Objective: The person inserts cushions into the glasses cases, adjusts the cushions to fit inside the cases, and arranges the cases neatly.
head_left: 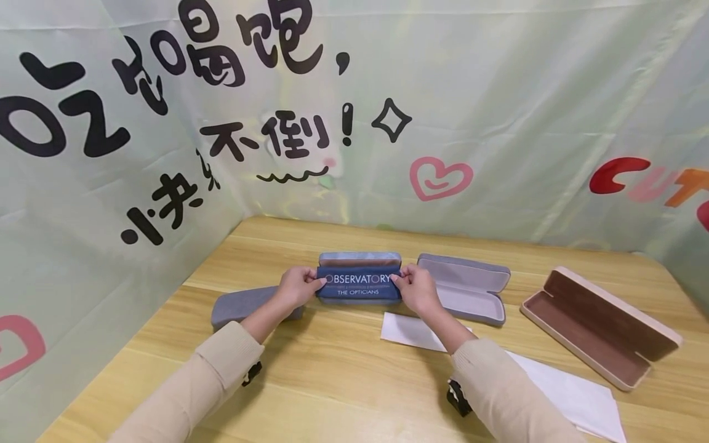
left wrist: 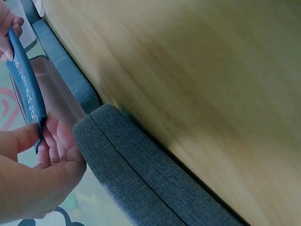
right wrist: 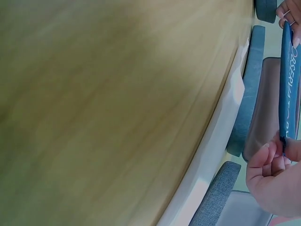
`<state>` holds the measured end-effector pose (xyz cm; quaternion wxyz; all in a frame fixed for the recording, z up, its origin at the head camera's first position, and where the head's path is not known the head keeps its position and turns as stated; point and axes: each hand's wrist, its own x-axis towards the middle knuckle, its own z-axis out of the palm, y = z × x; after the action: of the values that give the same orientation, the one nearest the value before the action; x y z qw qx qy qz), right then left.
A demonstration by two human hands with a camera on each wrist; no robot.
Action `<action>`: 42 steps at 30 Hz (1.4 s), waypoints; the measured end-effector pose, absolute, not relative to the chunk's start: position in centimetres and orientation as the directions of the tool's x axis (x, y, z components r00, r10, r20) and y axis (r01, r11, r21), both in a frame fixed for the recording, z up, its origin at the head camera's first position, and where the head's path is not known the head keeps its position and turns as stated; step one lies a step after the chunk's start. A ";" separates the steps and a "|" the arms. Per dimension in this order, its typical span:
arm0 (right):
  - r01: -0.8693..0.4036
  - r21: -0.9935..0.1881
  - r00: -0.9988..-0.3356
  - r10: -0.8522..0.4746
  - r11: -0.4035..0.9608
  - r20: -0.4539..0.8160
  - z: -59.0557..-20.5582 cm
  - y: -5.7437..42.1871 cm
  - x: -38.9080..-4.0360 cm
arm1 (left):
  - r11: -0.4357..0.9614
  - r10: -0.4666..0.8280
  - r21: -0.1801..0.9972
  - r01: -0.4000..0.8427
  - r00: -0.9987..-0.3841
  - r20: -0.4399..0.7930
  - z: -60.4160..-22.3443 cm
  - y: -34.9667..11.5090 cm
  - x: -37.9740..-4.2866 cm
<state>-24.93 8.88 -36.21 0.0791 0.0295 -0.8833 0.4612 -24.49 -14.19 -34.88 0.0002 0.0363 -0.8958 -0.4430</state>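
Observation:
A folded dark blue lens cloth (head_left: pixel 359 283) printed "OBSERVATORY THE OPTICIANS" is stretched between both hands. My left hand (head_left: pixel 299 287) pinches its left end between thumb and fingers; my right hand (head_left: pixel 419 288) pinches the right end. Its serrated edge shows in the left wrist view. Directly behind and below the cloth is an open blue glasses case (head_left: pixel 360 256), its lid raised. In the right wrist view the cloth (right wrist: pixel 288 89) hangs just above the lined inside of that case (right wrist: pixel 264 108). Whether the cloth touches the case, I cannot tell.
A closed grey glasses case (head_left: pixel 244 306) lies beside my left forearm. To the right stand an open grey case (head_left: pixel 471 301) and an open pink case with brown lining (head_left: pixel 592 332). White cloths (head_left: pixel 410 331) lie on the wooden table (head_left: pixel 332 375) under my right arm.

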 end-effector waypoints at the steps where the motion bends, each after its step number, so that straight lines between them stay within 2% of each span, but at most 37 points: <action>1: -0.123 -0.808 -0.986 0.023 0.576 0.167 -36.2 8.9 -25.0 | 0.611 -0.068 0.788 -0.068 -0.997 -0.033 -34.9 -14.1 -24.6; 9: -0.124 -0.789 -0.982 0.041 0.602 0.186 -36.6 8.5 -25.6 | 0.671 -0.053 0.741 -0.015 -0.998 0.028 -35.4 -13.8 -25.6; 17: -0.092 -0.766 -0.983 0.066 0.636 0.173 -36.8 8.3 -25.9 | 0.751 -0.074 0.657 -0.064 -0.997 -0.011 -35.3 -12.9 -26.2; 26: -0.111 -0.711 -0.974 0.066 0.695 0.217 -37.0 8.1 -26.1 | 0.819 -0.095 0.570 -0.069 -0.995 0.015 -35.7 -12.3 -26.5; 42: -0.084 -0.623 -0.979 0.051 0.777 0.196 -36.9 7.6 -26.2 | 0.916 -0.062 0.399 -0.037 -0.997 0.050 -36.0 -12.1 -26.8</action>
<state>-26.17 7.65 -36.88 0.1012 0.0088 -0.9372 0.3335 -26.78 -12.09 -36.01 0.0308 0.0254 -0.9784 -0.2030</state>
